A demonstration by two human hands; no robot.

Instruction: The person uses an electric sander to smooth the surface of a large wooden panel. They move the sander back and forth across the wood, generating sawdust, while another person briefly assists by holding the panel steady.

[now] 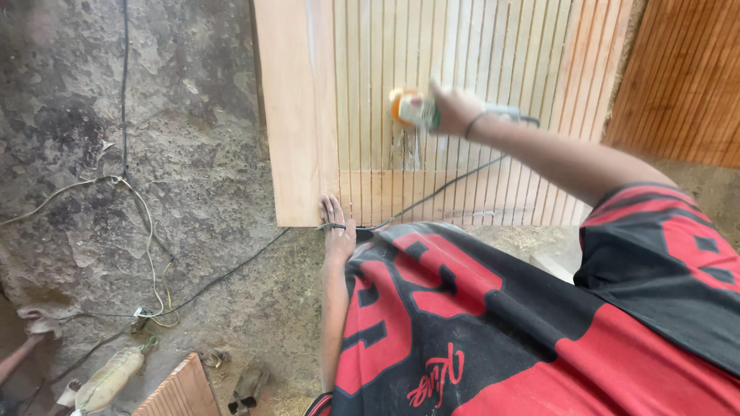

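Observation:
My right hand [455, 108] is stretched out and grips an orange and white power sander [410, 108], blurred, against the grooved face of a pale wooden panel [462, 54]. The sander's black cable [439, 189] runs down across the panel toward my left hand [338, 227]. That hand lies flat with its fingers extended on the panel's plain bottom edge [301, 154], and the cable crosses its fingers. My red and black shirt [493, 323] fills the lower right.
Rough, dusty concrete ground [154, 154] carries black and white cables [150, 246]. A darker grooved panel [686, 77] stands at the right. A filled sack [108, 377], a ribbed board corner [181, 393] and another person's limb [31, 327] lie at the lower left.

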